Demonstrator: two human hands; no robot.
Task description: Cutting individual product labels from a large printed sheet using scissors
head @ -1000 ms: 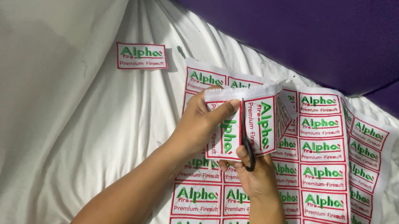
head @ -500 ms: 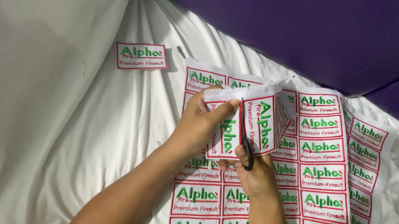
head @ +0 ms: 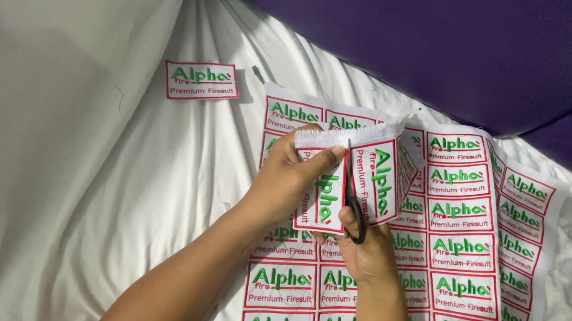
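The left hand (head: 290, 183) pinches the strip (head: 353, 180) over the sheet (head: 466, 243). The right hand (head: 362, 255) grips scissors (head: 353, 210), probably cutting. It looks thin and floppy; hold near the cut.

Very little is different from a moment ago. The scissors (head: 354, 202) sit a tiny bit further up the cut between the two labels on the strip of labels (head: 349, 183) (the blades are thin and dark, so it is hard to be sure). The left hand (head: 294, 184) and right hand (head: 362, 255) look a touch lower in the picture than before.
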